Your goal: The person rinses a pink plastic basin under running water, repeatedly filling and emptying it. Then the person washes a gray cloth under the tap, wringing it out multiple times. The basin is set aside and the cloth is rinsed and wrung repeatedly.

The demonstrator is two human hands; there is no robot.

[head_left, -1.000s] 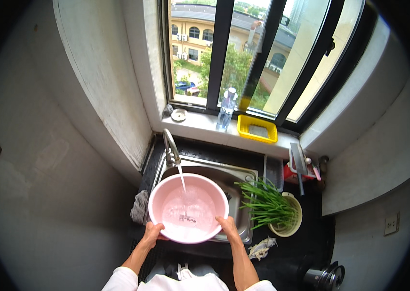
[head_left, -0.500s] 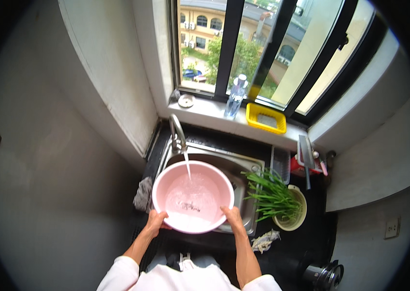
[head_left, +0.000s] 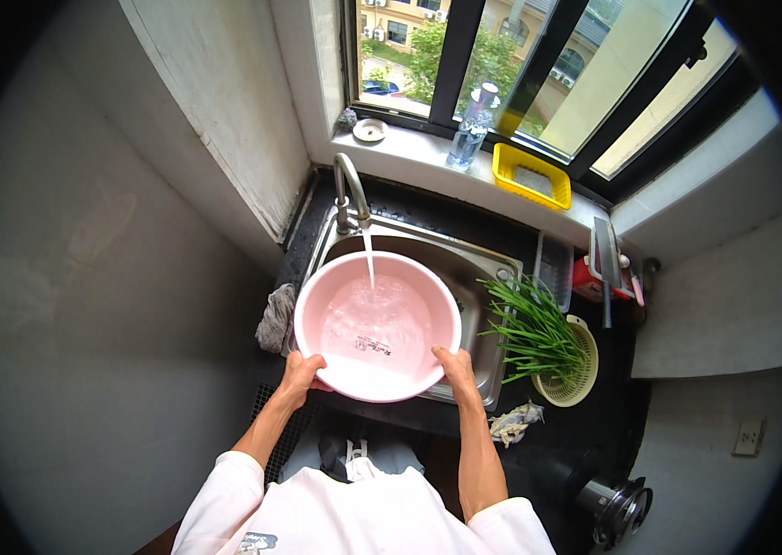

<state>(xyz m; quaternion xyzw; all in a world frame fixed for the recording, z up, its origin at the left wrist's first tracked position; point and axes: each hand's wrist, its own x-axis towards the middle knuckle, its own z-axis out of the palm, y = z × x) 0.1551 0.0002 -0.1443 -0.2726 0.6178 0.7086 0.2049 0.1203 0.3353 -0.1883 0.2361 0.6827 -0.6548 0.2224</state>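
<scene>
Both my hands grip the near rim of a pink plastic basin (head_left: 317,287). My left hand (head_left: 301,373) is closed on its lower left edge, and my right hand (head_left: 452,365) is closed on its lower right edge, thumbs on the rim. The basin rests over the left part of a steel sink (head_left: 479,319). From a curved metal faucet (head_left: 344,190), water (head_left: 369,259) streams into the basin, where shallow water ripples over the bottom. To the right, long green stalks (head_left: 539,333) lie across a cream strainer basket (head_left: 585,375) on the black counter.
Grey cloth (head_left: 276,317) lies left of the sink, a crumpled light cloth (head_left: 516,424) at its right front. A cleaver (head_left: 606,264) stands by a red container (head_left: 587,277). The windowsill bears a clear bottle (head_left: 471,134) and a yellow basket (head_left: 532,176). A dark pot (head_left: 615,509) sits lower right.
The view has tilted down, so the sink and windowsill appear shifted. Both hands keep their hold on the basin, and water still runs into it.
</scene>
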